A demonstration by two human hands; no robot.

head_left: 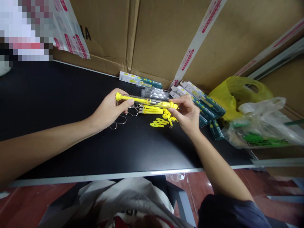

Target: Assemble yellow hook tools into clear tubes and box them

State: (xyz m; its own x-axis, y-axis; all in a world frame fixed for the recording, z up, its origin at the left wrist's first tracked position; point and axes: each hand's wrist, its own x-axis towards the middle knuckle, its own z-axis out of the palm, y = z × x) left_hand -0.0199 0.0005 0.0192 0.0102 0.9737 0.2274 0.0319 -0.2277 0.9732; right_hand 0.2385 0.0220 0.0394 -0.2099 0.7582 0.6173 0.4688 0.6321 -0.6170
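Above the black table, both hands hold a clear tube with a yellow rod inside. The tube lies almost level, tipped slightly down to the right. My left hand is closed around its left end, where a yellow knob sticks out. With fingers and thumb, my right hand pinches the yellow cap at the other end. Below the tube lie several yellow rods with metal tips, small yellow rings and flat yellow pieces. Bent metal wire hooks rest beneath my left hand.
Several clear tubes lie behind the held one, beside a slim printed box. More green-and-white boxes are piled to the right. Yellow and clear plastic bags sit beyond them. Large taped cartons wall off the table's back.
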